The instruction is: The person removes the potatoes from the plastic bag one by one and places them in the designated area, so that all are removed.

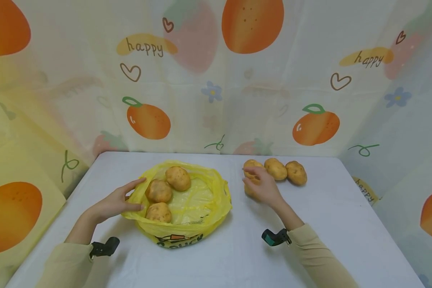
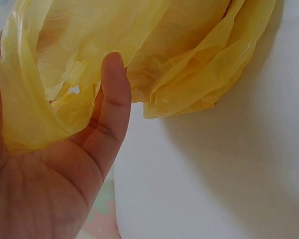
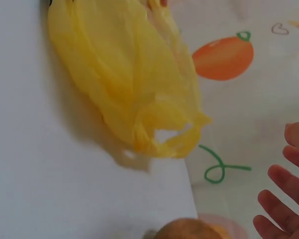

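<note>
A yellow plastic bag (image 1: 201, 229) stands with its mouth spread wide on the table, three potatoes (image 1: 178, 179) lying along its left and back inside. My left hand (image 1: 111, 203) is at the bag's left rim, thumb and fingers spread apart. In the left wrist view, a loop of the bag (image 2: 27, 114) lies across the palm beside the straight thumb. To the right, my right hand (image 1: 262, 187) hovers over a potato (image 1: 250, 191), which it partly hides. Its fingers (image 3: 284, 191) are loosely extended in the right wrist view, with nothing visible between them.
Behind the right hand, a row of potatoes (image 1: 296, 173) sits near the far edge of the white table (image 1: 331, 224). A printed cloth (image 1: 255, 116) hangs along the back and sides. Black wrist cameras (image 1: 276, 237) are worn on both arms.
</note>
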A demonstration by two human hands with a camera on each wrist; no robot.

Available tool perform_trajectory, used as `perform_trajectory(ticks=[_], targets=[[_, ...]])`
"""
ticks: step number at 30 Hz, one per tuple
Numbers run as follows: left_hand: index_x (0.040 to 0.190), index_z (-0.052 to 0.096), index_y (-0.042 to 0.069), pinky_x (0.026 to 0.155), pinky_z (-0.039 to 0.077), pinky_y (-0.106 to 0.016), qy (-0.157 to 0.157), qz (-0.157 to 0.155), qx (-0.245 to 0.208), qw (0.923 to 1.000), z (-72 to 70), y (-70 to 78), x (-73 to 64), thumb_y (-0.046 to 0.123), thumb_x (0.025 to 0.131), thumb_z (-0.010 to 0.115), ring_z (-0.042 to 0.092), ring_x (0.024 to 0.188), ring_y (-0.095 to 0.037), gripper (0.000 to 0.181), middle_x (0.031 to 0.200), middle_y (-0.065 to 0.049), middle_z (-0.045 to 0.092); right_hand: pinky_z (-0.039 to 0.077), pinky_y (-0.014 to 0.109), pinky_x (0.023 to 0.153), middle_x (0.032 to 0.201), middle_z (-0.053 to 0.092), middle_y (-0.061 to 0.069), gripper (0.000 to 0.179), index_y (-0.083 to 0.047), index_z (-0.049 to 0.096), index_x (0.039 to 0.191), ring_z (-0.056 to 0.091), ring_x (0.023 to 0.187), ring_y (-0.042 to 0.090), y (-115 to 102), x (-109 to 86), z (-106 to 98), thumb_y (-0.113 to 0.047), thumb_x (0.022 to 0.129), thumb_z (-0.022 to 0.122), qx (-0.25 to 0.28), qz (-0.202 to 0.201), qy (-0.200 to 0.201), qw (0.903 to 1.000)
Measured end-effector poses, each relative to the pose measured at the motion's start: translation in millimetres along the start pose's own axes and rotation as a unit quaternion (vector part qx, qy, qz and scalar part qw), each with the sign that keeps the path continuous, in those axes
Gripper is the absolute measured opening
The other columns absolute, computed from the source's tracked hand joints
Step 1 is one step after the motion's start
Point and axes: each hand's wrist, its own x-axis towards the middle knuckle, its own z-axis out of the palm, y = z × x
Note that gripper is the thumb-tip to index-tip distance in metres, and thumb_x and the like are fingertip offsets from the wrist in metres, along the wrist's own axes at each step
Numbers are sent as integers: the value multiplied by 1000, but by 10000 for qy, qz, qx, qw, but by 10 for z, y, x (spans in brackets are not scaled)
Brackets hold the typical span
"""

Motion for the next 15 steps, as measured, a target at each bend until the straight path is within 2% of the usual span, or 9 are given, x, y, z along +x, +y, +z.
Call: perform_trajectory(ticks=[4, 10, 15], targets=[[148, 19, 19, 91, 40, -45, 7, -12, 8, 10000, -1, 8, -4, 29, 79, 71, 27, 130, -41, 87, 153, -14, 10, 46, 42, 89, 116, 61, 8, 31, -8, 60, 116, 58, 108, 26, -129, 13, 72, -16, 86, 65, 118, -64, -186, 9997], [148, 19, 17, 94, 37, -49, 30, 15, 49, 10000, -1, 23, -10, 28, 79, 71, 25, 131, -41, 87, 153, -15, 10, 47, 41, 88, 115, 62, 6, 31, -8, 60, 116, 58, 107, 23, -370, 52, 198, -15, 87, 64, 282, -391, -492, 9976], [148, 19, 16, 94, 36, -50, 37, 36, 68, 10000, 6, 21, -3, 29, 79, 71, 25, 131, -40, 87, 152, -15, 10, 47, 40, 87, 116, 61, 5, 31, -8, 59, 117, 57, 107, 23, -530, 64, 315, -17, 88, 63, 398, -387, -856, 9948]])
